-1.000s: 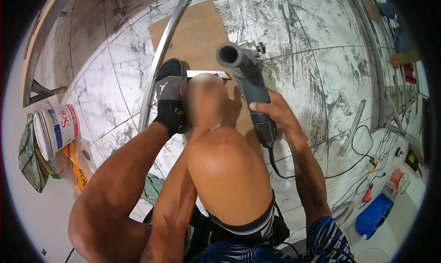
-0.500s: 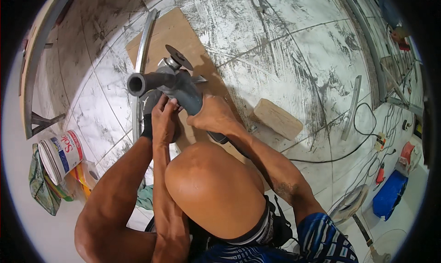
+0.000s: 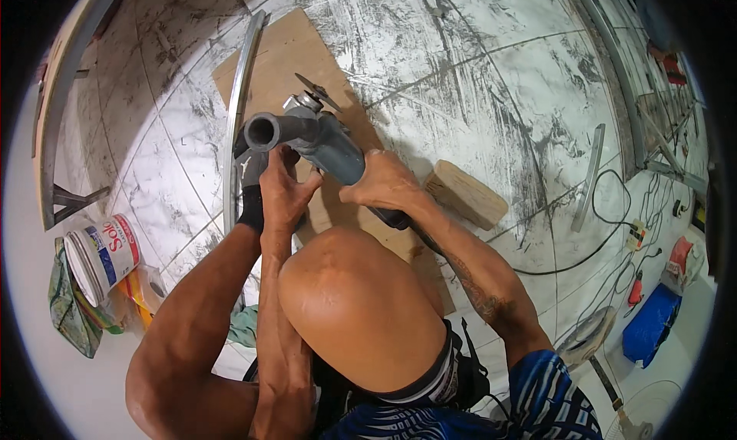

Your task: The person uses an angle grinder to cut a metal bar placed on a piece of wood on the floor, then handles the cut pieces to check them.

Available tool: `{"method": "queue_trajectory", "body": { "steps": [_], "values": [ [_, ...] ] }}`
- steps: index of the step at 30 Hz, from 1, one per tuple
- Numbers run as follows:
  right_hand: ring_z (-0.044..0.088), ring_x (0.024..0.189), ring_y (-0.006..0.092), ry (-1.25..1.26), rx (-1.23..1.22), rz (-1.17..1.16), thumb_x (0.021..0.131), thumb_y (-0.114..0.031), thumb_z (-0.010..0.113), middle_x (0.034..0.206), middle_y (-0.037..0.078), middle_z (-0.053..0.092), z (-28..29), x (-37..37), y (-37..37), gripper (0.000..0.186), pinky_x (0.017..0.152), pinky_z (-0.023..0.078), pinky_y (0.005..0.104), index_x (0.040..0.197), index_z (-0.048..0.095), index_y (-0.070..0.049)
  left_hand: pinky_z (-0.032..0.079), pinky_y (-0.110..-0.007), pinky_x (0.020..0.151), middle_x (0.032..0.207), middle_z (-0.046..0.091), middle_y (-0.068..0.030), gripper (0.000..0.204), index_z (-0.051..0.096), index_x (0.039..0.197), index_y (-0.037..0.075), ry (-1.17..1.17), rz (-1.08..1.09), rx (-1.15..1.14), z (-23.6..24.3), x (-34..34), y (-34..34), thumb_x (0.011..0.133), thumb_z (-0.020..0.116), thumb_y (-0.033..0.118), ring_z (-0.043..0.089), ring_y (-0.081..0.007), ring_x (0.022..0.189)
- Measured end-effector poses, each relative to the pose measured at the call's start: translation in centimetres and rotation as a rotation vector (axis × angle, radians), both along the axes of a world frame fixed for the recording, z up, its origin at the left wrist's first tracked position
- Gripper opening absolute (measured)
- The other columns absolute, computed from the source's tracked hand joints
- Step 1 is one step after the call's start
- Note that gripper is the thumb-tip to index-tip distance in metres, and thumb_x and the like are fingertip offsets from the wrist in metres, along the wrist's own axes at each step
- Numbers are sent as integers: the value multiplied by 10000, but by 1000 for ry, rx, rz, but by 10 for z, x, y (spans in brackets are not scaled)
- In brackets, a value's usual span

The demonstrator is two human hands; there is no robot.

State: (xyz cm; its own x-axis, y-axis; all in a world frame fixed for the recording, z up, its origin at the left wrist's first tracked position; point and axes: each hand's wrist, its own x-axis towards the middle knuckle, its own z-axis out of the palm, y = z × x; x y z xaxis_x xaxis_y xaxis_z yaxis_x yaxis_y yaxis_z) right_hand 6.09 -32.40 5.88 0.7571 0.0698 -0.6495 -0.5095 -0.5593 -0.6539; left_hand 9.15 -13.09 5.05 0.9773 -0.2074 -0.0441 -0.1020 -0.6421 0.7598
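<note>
Blue patterned cloth (image 3: 549, 398) covers the upper right arm of the person (image 3: 184, 309) crouched before me, and a bare knee (image 3: 345, 286) rises between the two forearms (image 3: 476, 275). Just past that knee, the right hand (image 3: 388, 180) is wrapped firmly around the body of a dark grey-blue angle grinder (image 3: 338, 160), its black cable (image 3: 545, 271) running off to the right. Beside the tool's front end is the left hand (image 3: 285, 194), fingers bent and thumb held out; the tips go out of my sight behind the grinder, so I can't tell whether they grip anything. A hollow round tube (image 3: 288, 130) juts leftward from the grinder's front, and a thin disc (image 3: 317, 92) sits tilted beyond it. All this is held over a plywood board (image 3: 288, 56) on the smeared white tiles (image 3: 537, 133). A metal channel (image 3: 244, 94) runs across the board's left corner; a wooden block (image 3: 466, 194) lies near its right edge. Farther out, I see a white bucket (image 3: 104, 259) on the left, a blue bag (image 3: 651, 325) on the right and, beyond, a metal frame (image 3: 614, 71).
</note>
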Motion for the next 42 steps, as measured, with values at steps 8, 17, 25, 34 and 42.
{"method": "queue_trajectory", "body": {
  "steps": [8,17,25,34,42],
  "values": [
    [689,855,401,-89,-29,87,610,-346,742,906,284,676,-3,-2,-1,678,786,557,430,1087,566,103,509,-307,705,865,666,-115,489,514,1177,-21,-27,38,31,-19,-10,9,768,742,120,612,-173,719],
    [686,898,413,-54,-20,88,626,-335,743,919,307,674,-9,2,6,645,804,555,434,1065,583,110,506,-334,813,947,683,-124,363,592,1107,-32,301,-3,-242,-71,-28,14,1009,457,290,649,-260,859],
    [671,922,450,-80,-21,94,687,-244,684,914,342,659,-19,-4,7,549,821,542,458,1077,573,125,501,-333,822,958,677,-123,349,581,1114,-31,305,243,-337,-60,-14,23,992,487,281,642,-254,871],
    [655,869,502,-172,-23,128,732,-163,637,870,365,642,-54,-21,6,459,778,543,517,1075,529,123,494,-332,832,971,670,-122,339,569,1121,-30,317,353,-402,-54,0,31,973,520,271,636,-247,884],
    [648,901,495,-234,-123,70,762,-261,698,931,321,650,-63,-31,0,553,807,529,548,1151,489,72,489,-331,841,982,663,-120,338,559,1128,-29,335,387,-434,-61,0,24,956,549,262,629,-241,896]
  ]
}}
